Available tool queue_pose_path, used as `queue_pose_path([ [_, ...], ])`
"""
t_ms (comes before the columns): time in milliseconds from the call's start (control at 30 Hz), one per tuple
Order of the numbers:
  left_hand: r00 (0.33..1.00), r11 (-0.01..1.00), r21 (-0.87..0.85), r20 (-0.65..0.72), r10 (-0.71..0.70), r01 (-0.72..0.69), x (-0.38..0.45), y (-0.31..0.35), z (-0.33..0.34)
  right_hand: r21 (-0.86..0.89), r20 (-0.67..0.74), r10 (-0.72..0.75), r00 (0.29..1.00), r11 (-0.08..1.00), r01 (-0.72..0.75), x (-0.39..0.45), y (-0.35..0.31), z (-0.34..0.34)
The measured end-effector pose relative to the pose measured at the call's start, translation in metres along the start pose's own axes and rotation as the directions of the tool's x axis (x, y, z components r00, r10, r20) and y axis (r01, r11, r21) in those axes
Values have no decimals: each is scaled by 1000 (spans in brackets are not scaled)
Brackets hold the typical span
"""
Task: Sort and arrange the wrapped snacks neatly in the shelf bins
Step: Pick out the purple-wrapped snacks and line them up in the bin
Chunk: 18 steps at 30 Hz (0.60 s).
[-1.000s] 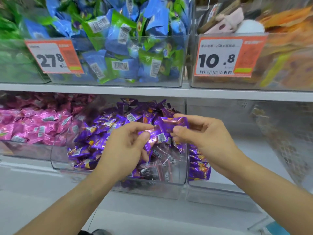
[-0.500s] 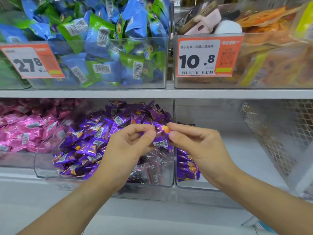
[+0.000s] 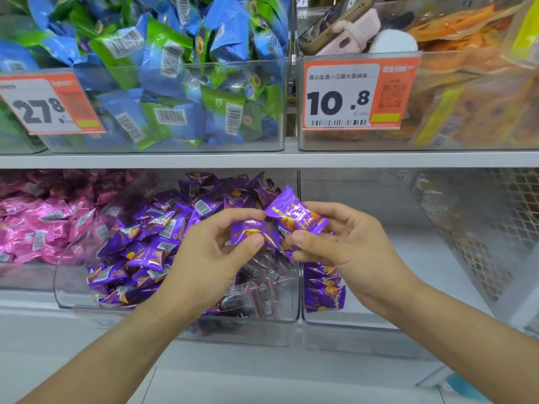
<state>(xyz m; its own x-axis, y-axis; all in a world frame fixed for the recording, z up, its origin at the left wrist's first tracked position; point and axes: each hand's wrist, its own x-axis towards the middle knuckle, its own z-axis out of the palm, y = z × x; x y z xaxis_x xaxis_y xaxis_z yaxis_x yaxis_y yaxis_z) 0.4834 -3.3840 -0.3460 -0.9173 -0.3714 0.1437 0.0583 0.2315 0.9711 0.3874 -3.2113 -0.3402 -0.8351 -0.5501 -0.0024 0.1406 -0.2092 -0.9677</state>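
My left hand (image 3: 210, 258) pinches one purple wrapped snack (image 3: 252, 230) between thumb and forefinger. My right hand (image 3: 347, 243) holds a second purple snack (image 3: 294, 214), tilted up to the left, face showing. Both are held in front of the clear middle bin (image 3: 73, 290) on the lower shelf, which is heaped with purple snacks (image 3: 151, 228) and has dark red-brown packets (image 3: 262, 293) at its front. In the clear bin to the right (image 3: 364, 328), a short row of purple snacks (image 3: 323, 287) stands against the left wall.
Pink wrapped snacks (image 3: 35, 225) fill the lower-left bin. On the upper shelf a bin of blue and green packets (image 3: 175, 83) carries a 27.8 tag (image 3: 43, 103), and a bin of orange packets (image 3: 481, 97) a 10.8 tag (image 3: 353, 94). A wire mesh panel (image 3: 490, 228) stands at right.
The two hands have drawn slightly apart. The right hand has turned its purple snack face-up and lifted it, while the left now holds a separate one. The view has shifted right.
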Motion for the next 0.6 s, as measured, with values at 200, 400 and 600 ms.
queue_pose_path([
  [200, 999, 991, -136, -38, -8, 2, 2, -1, 0, 24, -2, 22, 1000, 999, -22, 3, -3, 1],
  [400, 998, 965, -262, -46, -41, 27, 3, -1, 2, -27, 24, 0, 1000, 1000, 1, 5, 1, 3],
  [600, 997, 956, -285, -22, -72, 63, 2, -4, 0, -38, 55, 22, 998, 999, -19, 8, -3, -1],
])
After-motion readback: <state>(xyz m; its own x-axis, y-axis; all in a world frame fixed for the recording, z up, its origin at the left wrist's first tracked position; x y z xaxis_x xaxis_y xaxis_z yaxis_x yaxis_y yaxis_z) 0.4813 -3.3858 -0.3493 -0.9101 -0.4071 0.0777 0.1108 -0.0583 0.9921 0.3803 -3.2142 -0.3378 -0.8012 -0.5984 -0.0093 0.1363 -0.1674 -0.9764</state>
